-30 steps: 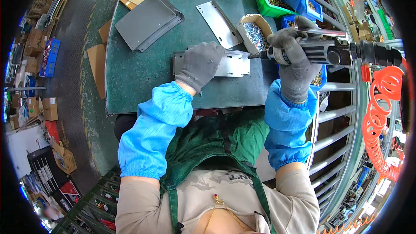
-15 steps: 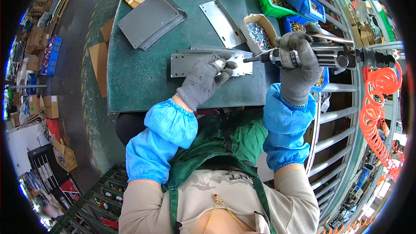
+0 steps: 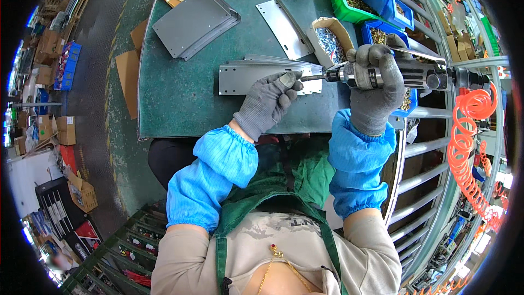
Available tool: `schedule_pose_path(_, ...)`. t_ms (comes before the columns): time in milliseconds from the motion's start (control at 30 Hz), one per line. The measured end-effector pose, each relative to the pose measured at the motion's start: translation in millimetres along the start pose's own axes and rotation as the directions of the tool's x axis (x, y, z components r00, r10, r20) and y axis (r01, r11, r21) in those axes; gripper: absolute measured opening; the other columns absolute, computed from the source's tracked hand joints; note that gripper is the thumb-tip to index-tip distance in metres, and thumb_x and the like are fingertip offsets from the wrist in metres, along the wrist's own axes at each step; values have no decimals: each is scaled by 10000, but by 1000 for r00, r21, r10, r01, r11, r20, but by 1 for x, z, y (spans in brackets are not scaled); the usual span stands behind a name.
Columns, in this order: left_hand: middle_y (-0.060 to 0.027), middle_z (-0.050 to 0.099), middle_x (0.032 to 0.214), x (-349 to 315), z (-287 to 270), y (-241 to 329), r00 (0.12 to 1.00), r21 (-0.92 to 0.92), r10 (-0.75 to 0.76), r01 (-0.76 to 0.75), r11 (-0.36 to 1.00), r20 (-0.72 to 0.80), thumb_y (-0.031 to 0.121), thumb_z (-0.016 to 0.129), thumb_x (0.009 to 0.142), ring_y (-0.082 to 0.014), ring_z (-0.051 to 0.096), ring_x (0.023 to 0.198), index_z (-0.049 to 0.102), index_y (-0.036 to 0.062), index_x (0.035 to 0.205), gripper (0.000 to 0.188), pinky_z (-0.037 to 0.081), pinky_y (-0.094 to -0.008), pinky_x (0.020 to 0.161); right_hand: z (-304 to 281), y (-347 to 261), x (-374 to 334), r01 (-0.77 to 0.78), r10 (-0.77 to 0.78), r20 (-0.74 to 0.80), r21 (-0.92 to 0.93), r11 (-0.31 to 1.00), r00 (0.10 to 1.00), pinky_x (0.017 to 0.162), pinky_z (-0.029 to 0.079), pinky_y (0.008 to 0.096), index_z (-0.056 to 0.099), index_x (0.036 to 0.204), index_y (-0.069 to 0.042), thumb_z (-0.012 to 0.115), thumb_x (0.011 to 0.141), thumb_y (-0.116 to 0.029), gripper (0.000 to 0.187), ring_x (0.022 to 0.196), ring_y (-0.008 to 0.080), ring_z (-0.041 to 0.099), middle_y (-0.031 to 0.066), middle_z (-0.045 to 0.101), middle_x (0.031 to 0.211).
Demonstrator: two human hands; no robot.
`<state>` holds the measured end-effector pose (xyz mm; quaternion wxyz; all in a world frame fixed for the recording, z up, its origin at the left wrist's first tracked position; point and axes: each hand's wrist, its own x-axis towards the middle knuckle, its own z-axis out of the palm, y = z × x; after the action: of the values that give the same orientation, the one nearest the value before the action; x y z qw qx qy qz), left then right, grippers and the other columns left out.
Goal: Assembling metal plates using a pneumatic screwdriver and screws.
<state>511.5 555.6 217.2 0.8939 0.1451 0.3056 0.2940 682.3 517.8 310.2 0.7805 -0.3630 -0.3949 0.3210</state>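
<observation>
My right hand (image 3: pixel 373 95), in a grey glove, is wrapped around a black and silver air-powered driver (image 3: pixel 415 78), which lies level with its thin tip toward the left. At that tip my left hand (image 3: pixel 266 104), also gloved, has thumb and fingers pinched together. Whatever sits between those fingertips is hidden. Beneath them a grey metal bracket (image 3: pixel 232 83) with small holes and a notched right end lies on the green table (image 3: pixel 185 112).
Behind stand a carton of silver fasteners (image 3: pixel 329 43), a green bin (image 3: pixel 349 3) and blue bins (image 3: pixel 382 30) of small brass-coloured parts. Grey metal panels (image 3: pixel 194 22) and a flat silver plate (image 3: pixel 284 30) lie farther back. An orange coiled hose (image 3: pixel 464 147) hangs at right beside metal rails (image 3: pixel 423 145).
My left hand has moved right, its fingers closing at the driver's tip. The driver has shifted slightly left, toward that hand. The whole view has shifted a little.
</observation>
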Motion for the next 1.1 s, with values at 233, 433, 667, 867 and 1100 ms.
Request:
schedule_pose_path(233, -30, 631, 837, 0, 6, -6, 996, 51, 82, -80, 996, -45, 176, 600, 909, -48, 575, 646, 617, 31, 1010, 178, 475, -117, 485, -2, 2, -1, -6, 1, 50, 100, 995, 999, 817, 437, 396, 440, 1208, -64, 582, 859, -235, 414, 787, 164, 494, 27, 515, 831)
schedule_pose_path(433, -59, 652, 921, -7, 5, -5, 990, 40, 131, -129, 991, -48, 188, 599, 910, -105, 640, 779, 615, 43, 1083, 227, 538, -154, 615, -12, 1, -6, -29, 34, -63, 72, 997, 997, 828, 440, 400, 477, 1180, -74, 585, 858, -247, 381, 795, 173, 499, 26, 512, 830)
schedule_pose_path(667, -89, 655, 979, -9, 9, -10, 992, 1, 128, -128, 992, 19, 152, 576, 919, -157, 659, 846, 596, 29, 1113, 231, 561, -169, 658, -2, 2, -10, -5, 8, -29, 98, 995, 1000, 828, 453, 401, 489, 1173, -83, 600, 849, -240, 377, 794, 174, 508, 30, 527, 840)
schedule_pose_path(867, -87, 654, 985, -3, 0, -16, 987, -70, 156, -154, 986, 30, 131, 570, 920, -157, 653, 868, 599, 27, 1100, 210, 561, -174, 678, -4, 9, -16, -64, 67, -11, 165, 984, 998, 822, 458, 389, 496, 1143, -73, 581, 858, -209, 327, 792, 172, 507, 39, 544, 840)
schedule_pose_path(1100, -82, 656, 982, -7, -3, -12, 985, -65, 169, -171, 983, -35, 107, 605, 896, -143, 650, 845, 610, 49, 1075, 188, 554, -173, 645, -7, 6, -14, -33, 43, -57, 164, 986, 997, 830, 455, 408, 526, 1107, -78, 568, 866, -200, 273, 802, 180, 523, 41, 551, 843)
